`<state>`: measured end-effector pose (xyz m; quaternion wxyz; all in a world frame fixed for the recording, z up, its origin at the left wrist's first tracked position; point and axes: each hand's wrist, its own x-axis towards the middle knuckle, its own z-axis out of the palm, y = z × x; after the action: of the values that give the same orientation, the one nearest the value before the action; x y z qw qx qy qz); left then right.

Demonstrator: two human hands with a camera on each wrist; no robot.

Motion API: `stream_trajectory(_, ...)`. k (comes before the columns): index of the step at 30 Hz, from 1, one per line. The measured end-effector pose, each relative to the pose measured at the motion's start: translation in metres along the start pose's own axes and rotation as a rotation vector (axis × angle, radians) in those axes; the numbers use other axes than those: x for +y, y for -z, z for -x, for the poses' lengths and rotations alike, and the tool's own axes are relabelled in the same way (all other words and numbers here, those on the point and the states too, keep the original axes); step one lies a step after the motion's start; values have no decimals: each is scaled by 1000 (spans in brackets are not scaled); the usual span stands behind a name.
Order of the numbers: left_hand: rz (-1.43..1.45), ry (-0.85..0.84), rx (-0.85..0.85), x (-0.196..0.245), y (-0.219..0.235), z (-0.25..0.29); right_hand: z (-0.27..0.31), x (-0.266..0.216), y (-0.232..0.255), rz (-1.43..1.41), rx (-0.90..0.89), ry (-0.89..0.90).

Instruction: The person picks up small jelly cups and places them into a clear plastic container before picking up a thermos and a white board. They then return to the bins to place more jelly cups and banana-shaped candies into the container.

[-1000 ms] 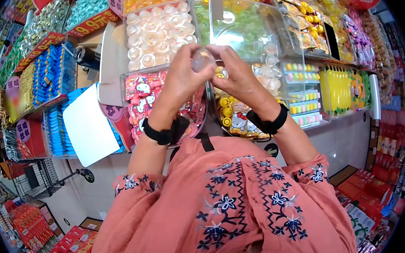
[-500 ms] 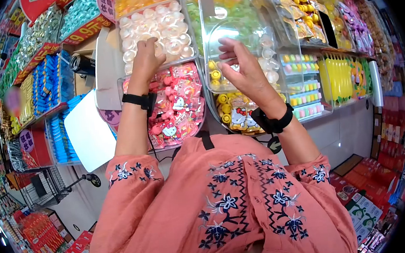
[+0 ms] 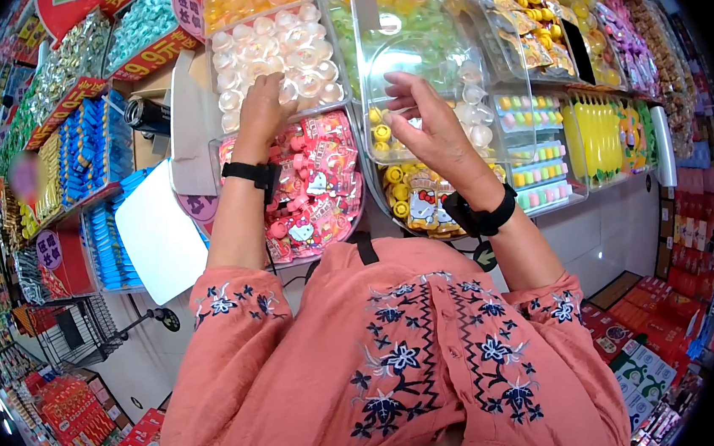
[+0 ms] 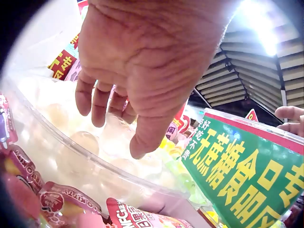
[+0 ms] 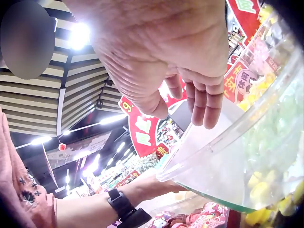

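Observation:
Over the bin of whitish jelly cups [image 3: 308, 49], my left hand [image 3: 261, 117] reaches down with bent, parted fingers. In the left wrist view this hand [image 4: 147, 61] has its fingertips low among the pale cups [image 4: 83, 142]; no cup is clearly gripped. My right hand [image 3: 443, 139] hovers palm inward above a clear lid [image 3: 410, 57] lying over green jellies. Its fingers are loosely bent and hold nothing visible; the right wrist view shows the same hand [image 5: 166, 52] above a clear plastic rim [image 5: 223, 140].
Pink character packets [image 3: 325, 153] lie in front of the whitish cups, with yellow-capped packets [image 3: 423, 204] to their right. A white board [image 3: 158, 232] leans at the left, near a black cylinder [image 3: 146, 116]. Pastel sweets [image 3: 539, 165] and yellow packs [image 3: 601, 151] stand at the right.
A second ago both hands met around a small clear cup; they have since parted. My left hand went left to the whitish bin, my right hand slightly right. The cup is no longer seen between them.

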<state>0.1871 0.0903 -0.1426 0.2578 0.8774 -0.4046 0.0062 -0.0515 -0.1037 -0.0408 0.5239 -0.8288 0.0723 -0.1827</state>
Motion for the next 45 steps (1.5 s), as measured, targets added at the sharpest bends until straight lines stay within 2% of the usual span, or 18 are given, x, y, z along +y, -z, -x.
stream_trajectory(6, -31, 33, -22, -1, -1, 1, 1, 1, -1, 6, -10, -10)
stream_trajectory(12, 3, -22, 82, -9, -2, -6, 0, -2, 2, 0, 0, -11)
stream_trajectory(18, -70, 77, -48, -1, 14, -15, 1, 1, 5, -7, 4, -12)
stream_trajectory(24, -187, 18, -112, 9, -1, -5, 5, 6, 5, -9, 17, -51)
stream_trajectory(30, -218, -10, -66, 1, -8, -7, 5, 7, 5, -19, 9, -77)
stream_trajectory(45, 211, 150, -21, -19, -4, -12, 1, 11, 3, -33, -20, -95)
